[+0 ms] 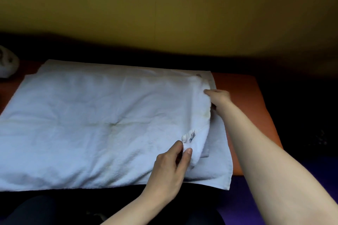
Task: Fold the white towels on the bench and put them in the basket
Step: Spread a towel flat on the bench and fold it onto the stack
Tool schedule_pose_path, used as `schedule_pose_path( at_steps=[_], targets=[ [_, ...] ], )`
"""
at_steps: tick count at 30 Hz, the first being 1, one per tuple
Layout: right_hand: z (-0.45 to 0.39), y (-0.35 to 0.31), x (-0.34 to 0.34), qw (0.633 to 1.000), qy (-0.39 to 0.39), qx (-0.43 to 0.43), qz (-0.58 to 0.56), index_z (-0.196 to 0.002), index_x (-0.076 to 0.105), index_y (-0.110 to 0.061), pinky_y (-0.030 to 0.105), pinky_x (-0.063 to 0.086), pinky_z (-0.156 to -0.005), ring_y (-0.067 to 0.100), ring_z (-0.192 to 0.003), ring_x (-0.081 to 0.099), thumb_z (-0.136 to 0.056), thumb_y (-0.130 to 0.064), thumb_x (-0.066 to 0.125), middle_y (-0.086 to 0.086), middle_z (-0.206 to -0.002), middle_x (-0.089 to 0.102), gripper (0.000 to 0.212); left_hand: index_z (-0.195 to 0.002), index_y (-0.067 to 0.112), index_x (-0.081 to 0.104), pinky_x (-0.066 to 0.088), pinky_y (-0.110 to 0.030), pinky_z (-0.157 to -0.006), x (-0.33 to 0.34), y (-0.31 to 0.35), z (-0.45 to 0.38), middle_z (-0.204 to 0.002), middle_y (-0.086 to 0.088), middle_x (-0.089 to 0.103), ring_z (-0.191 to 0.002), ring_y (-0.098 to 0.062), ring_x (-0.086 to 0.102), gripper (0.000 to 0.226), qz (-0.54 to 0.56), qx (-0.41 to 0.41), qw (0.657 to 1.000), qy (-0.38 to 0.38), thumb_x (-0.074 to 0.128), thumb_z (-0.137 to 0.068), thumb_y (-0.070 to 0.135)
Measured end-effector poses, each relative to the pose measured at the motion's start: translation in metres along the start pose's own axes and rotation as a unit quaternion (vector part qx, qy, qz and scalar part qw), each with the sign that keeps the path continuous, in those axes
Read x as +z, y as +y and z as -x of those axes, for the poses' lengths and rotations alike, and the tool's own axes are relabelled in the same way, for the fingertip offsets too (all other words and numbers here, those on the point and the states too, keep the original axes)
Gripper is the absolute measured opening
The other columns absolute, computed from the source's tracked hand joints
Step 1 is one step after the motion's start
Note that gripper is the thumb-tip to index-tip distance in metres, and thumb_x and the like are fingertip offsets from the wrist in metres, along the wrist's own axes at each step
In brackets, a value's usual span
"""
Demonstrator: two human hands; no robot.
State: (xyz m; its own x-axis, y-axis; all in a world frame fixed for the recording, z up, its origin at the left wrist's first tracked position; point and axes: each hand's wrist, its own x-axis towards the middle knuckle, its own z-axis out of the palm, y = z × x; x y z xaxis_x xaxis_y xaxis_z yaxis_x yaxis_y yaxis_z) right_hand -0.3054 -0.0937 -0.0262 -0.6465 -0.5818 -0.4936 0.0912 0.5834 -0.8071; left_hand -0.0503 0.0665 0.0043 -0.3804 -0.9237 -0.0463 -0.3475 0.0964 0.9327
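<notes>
Nearest, the left hand (172,162) pinches the near corner of the folded-over layer of the white towel (91,124), by its small label (191,136), while farther off the right hand (218,97) grips that layer's far edge, its fingers largely hidden by the cloth. Judging from this, the towel lies spread on the orange bench (243,107) roughly halved, corners not yet squared on the layer beneath, so further folds remain. No basket shows; a pale bundle (7,64) at far left is unclear.

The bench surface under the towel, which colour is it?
Orange. The bench shows best in the head view, bare to the right of the white towel.
</notes>
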Motion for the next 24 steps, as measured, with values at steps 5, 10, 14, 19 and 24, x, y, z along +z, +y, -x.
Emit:
schedule_pose_path(
  at_steps=[5,10,14,19,24],
  targets=[
    [0.027,-0.049,0.0,0.983,-0.074,-0.004,-0.171,-0.089,0.068,-0.005,0.028,0.057,-0.054,0.021,-0.064,0.07,-0.09,-0.002,0.064,0.011,-0.075,0.072,0.004,-0.082,0.023,0.047,0.025,-0.031,-0.054,-0.031,0.01,0.003,-0.051,0.006,0.037,-0.052,-0.011,0.028,0.022,0.071,-0.017,0.996,0.057,0.053,-0.103,0.024],
    [0.082,-0.097,0.037,0.977,-0.129,-0.043,-0.164,-0.07,0.054,-0.014,0.025,0.044,-0.052,0.01,-0.043,0.047,-0.093,-0.008,0.06,-0.003,-0.044,0.05,0.025,-0.085,0.018,0.044,0.034,-0.032,-0.056,-0.076,0.017,0.018,-0.065,-0.017,0.052,-0.056,-0.019,0.039,0.015,0.138,-0.038,0.983,0.112,0.058,-0.089,0.023],
    [0.132,-0.117,0.092,0.973,-0.17,-0.063,-0.141,-0.075,0.055,-0.013,0.028,0.047,-0.057,0.01,-0.041,0.049,-0.096,-0.01,0.058,-0.005,-0.039,0.047,0.021,-0.083,0.016,0.049,0.04,-0.04,-0.057,-0.123,0.01,0.038,-0.068,-0.019,0.051,-0.06,-0.026,0.041,0.029,0.144,-0.043,0.975,0.162,0.057,-0.08,0.044],
    [0.193,-0.128,0.174,0.966,-0.209,-0.085,-0.123,-0.089,0.064,-0.016,0.024,0.05,-0.051,0.01,-0.047,0.058,-0.097,-0.01,0.059,-0.004,-0.051,0.059,0.011,-0.075,0.013,0.043,0.032,-0.033,-0.056,-0.188,-0.011,0.068,-0.059,0.006,0.038,-0.058,-0.01,0.034,0.05,0.114,-0.045,0.964,0.236,0.048,-0.089,0.06],
    [0.248,-0.125,0.262,0.96,-0.24,-0.111,-0.093,-0.103,0.068,-0.02,0.034,0.055,-0.068,0.02,-0.077,0.067,-0.096,-0.011,0.06,0.006,-0.09,0.071,0.014,-0.074,0.011,0.053,0.054,-0.043,-0.061,-0.252,-0.046,0.103,-0.057,-0.004,0.052,-0.055,-0.013,0.066,0.05,0.129,-0.099,0.94,0.3,0.054,-0.085,0.059]
  ],
)
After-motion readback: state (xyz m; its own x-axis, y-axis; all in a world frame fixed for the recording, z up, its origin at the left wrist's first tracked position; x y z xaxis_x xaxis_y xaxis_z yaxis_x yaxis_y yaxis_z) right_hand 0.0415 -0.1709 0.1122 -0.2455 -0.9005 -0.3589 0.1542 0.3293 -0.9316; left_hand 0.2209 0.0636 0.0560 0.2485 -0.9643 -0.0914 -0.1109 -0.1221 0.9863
